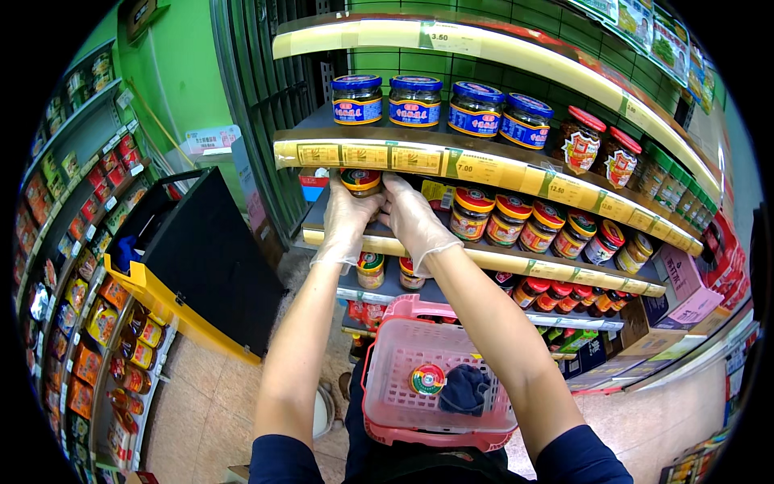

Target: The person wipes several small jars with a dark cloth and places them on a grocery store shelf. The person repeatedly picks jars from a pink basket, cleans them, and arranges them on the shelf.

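My left hand (349, 215), in a clear glove, grips a glass jar (361, 180) with a red, green and yellow lid at the left end of the middle shelf. My right hand (408, 213), gloved too, touches the jar's right side; its palm side is partly hidden. Right of my hands, several similar jars (471, 215) stand in a row on that shelf. A pink plastic basket (372, 375) rests on my lap. In it lie a jar (427, 379) with a red and green lid and a dark blue cloth (465, 390).
Blue-lidded jars (415, 101) stand on the shelf above, over a price strip (423, 158). More jars (370, 270) are on the shelf below. A black and yellow cabinet (205, 260) stands at left, before shelves of packets (87, 363). Cardboard boxes (650, 327) are stacked at right.
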`<state>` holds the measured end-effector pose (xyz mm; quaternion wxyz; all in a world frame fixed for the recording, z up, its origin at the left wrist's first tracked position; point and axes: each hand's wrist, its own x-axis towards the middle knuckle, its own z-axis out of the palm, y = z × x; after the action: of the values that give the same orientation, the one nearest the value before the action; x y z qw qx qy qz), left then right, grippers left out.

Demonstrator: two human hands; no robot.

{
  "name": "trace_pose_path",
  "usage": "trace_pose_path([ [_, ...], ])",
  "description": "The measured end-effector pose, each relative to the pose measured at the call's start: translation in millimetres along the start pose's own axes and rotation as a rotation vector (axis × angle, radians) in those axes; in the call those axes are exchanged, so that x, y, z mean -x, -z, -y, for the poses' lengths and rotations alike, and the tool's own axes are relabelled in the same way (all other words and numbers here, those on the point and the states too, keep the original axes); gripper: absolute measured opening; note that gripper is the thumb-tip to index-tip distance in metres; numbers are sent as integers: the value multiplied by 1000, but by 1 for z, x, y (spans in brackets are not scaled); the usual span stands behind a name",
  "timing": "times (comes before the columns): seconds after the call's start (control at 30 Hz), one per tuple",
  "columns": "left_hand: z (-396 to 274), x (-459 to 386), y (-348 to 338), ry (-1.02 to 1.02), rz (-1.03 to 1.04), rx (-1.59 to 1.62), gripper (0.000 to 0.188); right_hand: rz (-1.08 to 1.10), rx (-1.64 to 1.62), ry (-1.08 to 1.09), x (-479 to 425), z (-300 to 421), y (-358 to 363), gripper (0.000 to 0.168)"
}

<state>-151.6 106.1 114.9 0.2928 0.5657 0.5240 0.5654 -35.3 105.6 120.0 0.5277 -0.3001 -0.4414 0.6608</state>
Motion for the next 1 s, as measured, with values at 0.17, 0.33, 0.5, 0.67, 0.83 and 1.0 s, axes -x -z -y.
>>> trace_pose_path([
  [0.17, 16, -9, 3, 7, -32, -39, 67, -9, 14, -8, 0, -2, -14, 49],
  [0.33, 4, 14, -2, -108, -135, 5, 64, 36, 11, 118, 5, -6, -9, 55],
  [0.5, -21, 52, 1, -230, -209, 96, 68, 149, 149, 317, 54, 2, -17, 62],
  [0.67, -33, 116, -3, -241, -126, 93, 70, 81, 363, 209, 149, 23, -18, 71],
  [0.83, 2, 168, -5, -447, -43, -158, 85, 54, 326, 124, 199, -9, 11, 64],
  [1.0, 31, 217, -11, -147, 221, -243, 85, -29, 136, -95, 231, -67, 51, 58],
])
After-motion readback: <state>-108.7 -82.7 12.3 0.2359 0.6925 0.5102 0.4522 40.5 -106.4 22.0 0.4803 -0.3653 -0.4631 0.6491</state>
